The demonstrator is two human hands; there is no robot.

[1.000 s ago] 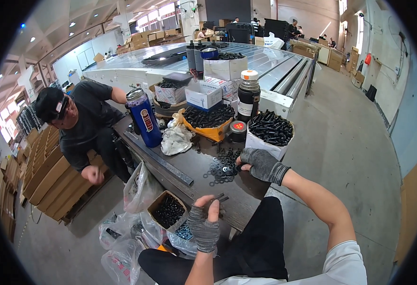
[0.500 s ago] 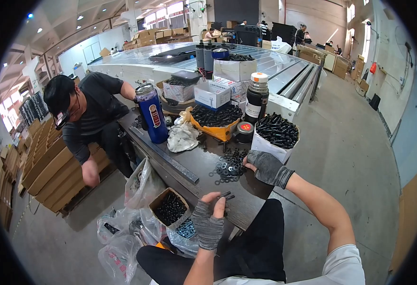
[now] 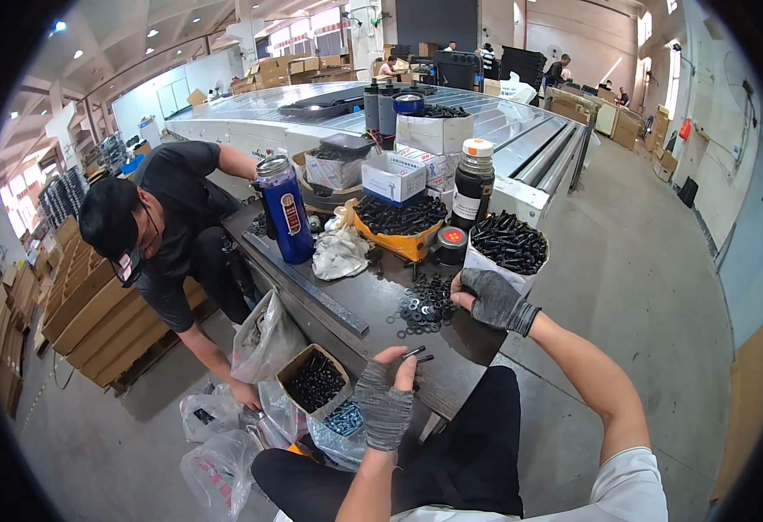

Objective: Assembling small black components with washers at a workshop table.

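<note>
My left hand (image 3: 386, 398), in a grey fingerless glove, is closed above the near table edge. Between its thumb and fingers are black bolts (image 3: 418, 355), their ends sticking out to the right. My right hand (image 3: 495, 301), gloved the same way, rests at the right edge of a pile of black and silver washers (image 3: 425, 304). Its fingertips are curled together; whatever they pinch is hidden. Just behind that hand stands a white box of black bolts (image 3: 507, 244). A small red-topped jar (image 3: 449, 245) sits beside the box.
An orange-edged container of black bolts (image 3: 396, 222), a thermos (image 3: 471, 184), a blue bottle (image 3: 284, 211) and a white rag (image 3: 341, 254) crowd the dark table (image 3: 347, 296). A metal bar (image 3: 322, 303) lines its left edge. Below are a bolt carton (image 3: 314, 380), plastic bags and a co-worker (image 3: 181, 235).
The co-worker at the left has leaned lower and reached a hand down into the plastic bags. My right hand stays by the washers, and my left hand still holds the bolts.
</note>
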